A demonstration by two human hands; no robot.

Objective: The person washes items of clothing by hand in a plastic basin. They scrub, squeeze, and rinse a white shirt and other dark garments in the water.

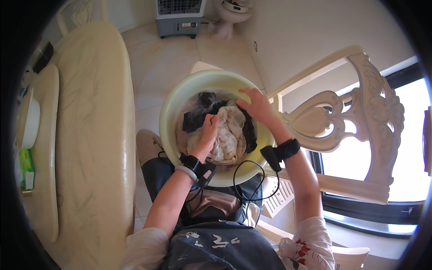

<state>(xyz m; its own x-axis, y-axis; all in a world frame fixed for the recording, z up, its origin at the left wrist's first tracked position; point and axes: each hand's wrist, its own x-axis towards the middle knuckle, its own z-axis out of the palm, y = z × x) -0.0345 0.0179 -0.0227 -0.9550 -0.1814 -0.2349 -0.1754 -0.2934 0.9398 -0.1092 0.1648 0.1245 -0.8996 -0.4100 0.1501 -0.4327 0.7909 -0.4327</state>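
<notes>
A large pale yellow-green plastic basin (pixel 170 101) holds cloudy water and wet laundry. In its middle my left hand (pixel 210 131) is closed on the edge of a sheer whitish garment (pixel 231 135). Above the basin's right side is my right hand (pixel 255 104), its fingers spread apart; nothing shows in it. Dark cloth (pixel 193 120) lies left of and behind the whitish garment, and a black strip of it curves down the right side. Both wrists wear black straps with small boxes, joined to black cables; a pale bangle is on the left wrist.
A long cream table (pixel 98 135) stands at the left, with a white bowl (pixel 30 123) and a green packet (pixel 26 165) on its raised part. A carved cream chair (pixel 371 101) is close on the right, by a window. An air cooler (pixel 180 25) stands beyond the basin.
</notes>
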